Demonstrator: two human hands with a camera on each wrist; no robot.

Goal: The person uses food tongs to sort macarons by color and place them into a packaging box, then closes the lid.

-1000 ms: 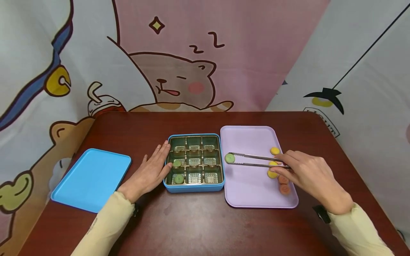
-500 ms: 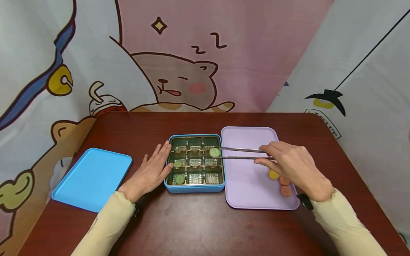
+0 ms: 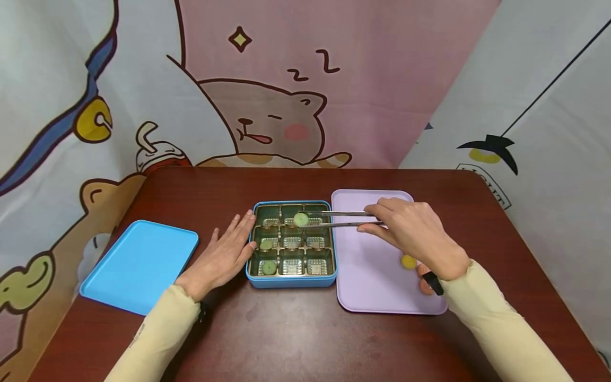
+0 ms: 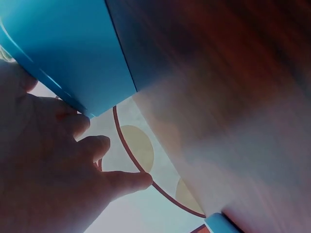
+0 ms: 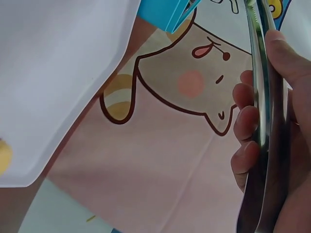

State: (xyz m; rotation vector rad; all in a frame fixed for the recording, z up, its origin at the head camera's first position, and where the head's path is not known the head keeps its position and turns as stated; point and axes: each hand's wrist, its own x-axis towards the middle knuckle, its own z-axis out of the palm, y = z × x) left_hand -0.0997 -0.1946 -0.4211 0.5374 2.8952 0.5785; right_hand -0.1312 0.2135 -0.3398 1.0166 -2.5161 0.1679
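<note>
A blue box (image 3: 291, 283) with a gold-coloured compartment insert stands mid-table. Flat against its left side, my left hand (image 3: 221, 263) has its fingers extended; the left wrist view shows the fingertips at the box wall. My right hand (image 3: 414, 231) grips metal tongs (image 3: 346, 214), whose shafts fill much of the right wrist view. Pinched at the tongs' tips is a green round piece (image 3: 301, 219), above the back middle compartment. Two more green pieces lie in the left column, one in the middle-row compartment (image 3: 265, 244), one in the front compartment (image 3: 269, 267).
Right of the box lies a lilac tray (image 3: 367, 292). A yellow round piece (image 3: 408, 261) and an orange-brown one (image 3: 425, 287), partly hidden by the right wrist, sit on it. A blue lid-like tray (image 3: 138, 265) lies at the left. Behind the table hangs a cartoon-print cloth (image 3: 372, 79).
My right hand has carried the green piece in the tongs leftward from above the lilac tray to over the box's back middle compartment. My left hand has stayed at the box.
</note>
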